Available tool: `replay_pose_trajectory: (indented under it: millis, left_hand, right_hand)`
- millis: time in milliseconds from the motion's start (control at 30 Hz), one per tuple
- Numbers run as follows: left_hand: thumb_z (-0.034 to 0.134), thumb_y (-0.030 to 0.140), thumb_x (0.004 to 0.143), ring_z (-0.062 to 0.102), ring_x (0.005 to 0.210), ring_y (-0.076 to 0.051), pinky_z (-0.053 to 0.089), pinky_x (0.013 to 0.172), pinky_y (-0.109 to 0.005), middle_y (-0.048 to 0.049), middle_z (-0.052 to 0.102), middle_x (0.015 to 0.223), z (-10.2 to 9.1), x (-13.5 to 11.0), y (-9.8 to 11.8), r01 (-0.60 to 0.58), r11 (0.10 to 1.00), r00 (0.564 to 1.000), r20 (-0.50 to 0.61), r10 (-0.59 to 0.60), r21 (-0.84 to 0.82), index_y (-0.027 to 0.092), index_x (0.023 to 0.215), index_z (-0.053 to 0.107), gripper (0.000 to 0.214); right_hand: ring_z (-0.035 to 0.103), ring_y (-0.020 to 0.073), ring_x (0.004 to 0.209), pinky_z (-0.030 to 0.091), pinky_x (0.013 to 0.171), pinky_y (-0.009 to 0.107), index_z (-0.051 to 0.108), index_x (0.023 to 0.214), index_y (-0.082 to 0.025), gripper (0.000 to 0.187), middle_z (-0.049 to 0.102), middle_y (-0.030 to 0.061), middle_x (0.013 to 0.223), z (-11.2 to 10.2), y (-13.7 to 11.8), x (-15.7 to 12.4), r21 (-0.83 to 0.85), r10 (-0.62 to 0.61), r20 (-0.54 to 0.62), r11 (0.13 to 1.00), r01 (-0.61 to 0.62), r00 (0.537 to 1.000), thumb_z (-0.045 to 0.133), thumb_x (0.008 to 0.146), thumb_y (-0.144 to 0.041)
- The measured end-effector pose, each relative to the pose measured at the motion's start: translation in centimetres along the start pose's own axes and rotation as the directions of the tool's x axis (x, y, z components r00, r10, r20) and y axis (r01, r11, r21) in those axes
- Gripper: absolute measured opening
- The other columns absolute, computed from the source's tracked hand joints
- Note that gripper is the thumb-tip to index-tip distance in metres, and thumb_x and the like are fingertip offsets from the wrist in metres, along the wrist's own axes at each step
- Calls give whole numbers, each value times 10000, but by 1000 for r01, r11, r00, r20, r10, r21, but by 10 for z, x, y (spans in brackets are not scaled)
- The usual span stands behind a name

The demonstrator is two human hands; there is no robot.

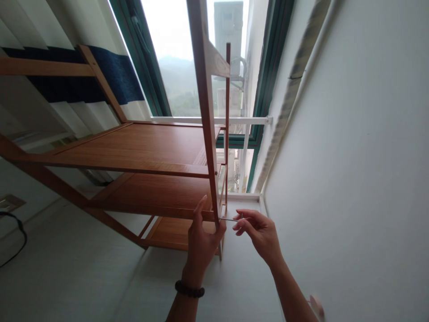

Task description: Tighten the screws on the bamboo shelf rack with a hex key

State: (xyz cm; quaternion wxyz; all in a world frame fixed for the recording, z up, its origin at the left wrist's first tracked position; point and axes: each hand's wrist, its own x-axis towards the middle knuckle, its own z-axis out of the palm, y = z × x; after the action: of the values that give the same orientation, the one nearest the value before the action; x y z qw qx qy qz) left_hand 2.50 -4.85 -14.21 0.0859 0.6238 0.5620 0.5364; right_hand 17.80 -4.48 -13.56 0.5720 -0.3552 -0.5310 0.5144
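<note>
A wooden shelf rack with several reddish-brown boards stands in front of me. My left hand is wrapped round its near right post at the middle board, thumb on the post and fingers reaching under and along the board's edge. To the right of the post, my right hand pinches a thin metal hex key between thumb and fingers. The key lies about level, and its tip meets the outer side of the post near my left thumb. Whatever fastener sits at the tip is too small to see.
Behind the rack is a green-framed window with a white rail across it. A striped curtain hangs at left. A white wall rises close on the right. A black cable runs at the lower left.
</note>
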Motion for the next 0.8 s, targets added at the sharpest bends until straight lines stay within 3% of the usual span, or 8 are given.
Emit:
replay_pose_trajectory:
  millis: [200,333,367,433,533,600,733,800]
  left_hand:
    - [618,231,711,650,693,-142,512,704,-267,-32,692,863,0,4,7,-86,996,995,-43,86,-1,177,939,547,246]
    - [622,230,708,641,654,-128,511,677,-248,-17,695,821,-1,5,8,-101,995,994,-49,101,13,175,914,560,223]
    - [622,231,710,640,654,-125,510,679,-246,-16,695,825,-1,5,8,-99,995,994,-48,100,14,176,909,563,215]
    - [620,233,715,639,663,-123,509,684,-245,-17,693,834,0,4,6,-95,995,994,-44,96,11,178,905,566,205]
    - [611,235,724,641,690,-129,506,700,-250,-17,687,834,-1,4,3,-104,995,994,-27,104,3,179,916,564,205]
    - [603,241,729,642,715,-138,504,713,-259,-22,683,850,-4,4,2,-112,994,994,11,112,2,181,933,560,217]
    - [578,235,747,636,811,-158,493,775,-285,-33,671,880,-10,4,3,-121,993,988,95,122,-9,185,986,529,250]
    - [569,223,753,632,843,-162,487,796,-286,-33,671,876,-11,3,4,-139,990,985,99,140,-9,185,998,518,253]
  right_hand:
    - [552,93,463,475,496,216,632,980,-192,220,573,-28,540,4,-4,-1,-333,-86,-50,941,65,995,549,821,-319]
    - [504,82,454,403,479,201,563,662,-169,280,521,-22,511,10,-5,-5,-454,-140,-49,885,102,989,485,850,-362]
    - [481,76,422,376,451,196,502,592,-170,342,491,-29,472,12,-5,-6,-432,-104,-68,899,65,992,465,857,-383]
    - [424,66,331,300,368,186,412,530,-179,427,404,-55,378,14,-7,-6,-292,90,-59,951,-103,994,417,865,-444]
    - [390,60,267,223,311,175,396,499,-175,484,307,-80,322,13,-9,-4,-58,343,115,939,-338,932,391,856,-502]
    - [417,55,291,247,322,164,452,533,-160,447,330,-83,345,11,-10,-1,6,328,148,943,-332,933,443,842,-483]
    - [512,68,395,335,360,158,544,768,-168,203,497,-67,469,6,-9,2,73,165,33,983,-167,986,593,788,-364]
    - [575,95,475,385,380,170,568,803,-172,158,583,-31,554,1,-9,1,97,117,45,988,-121,992,627,768,-313]
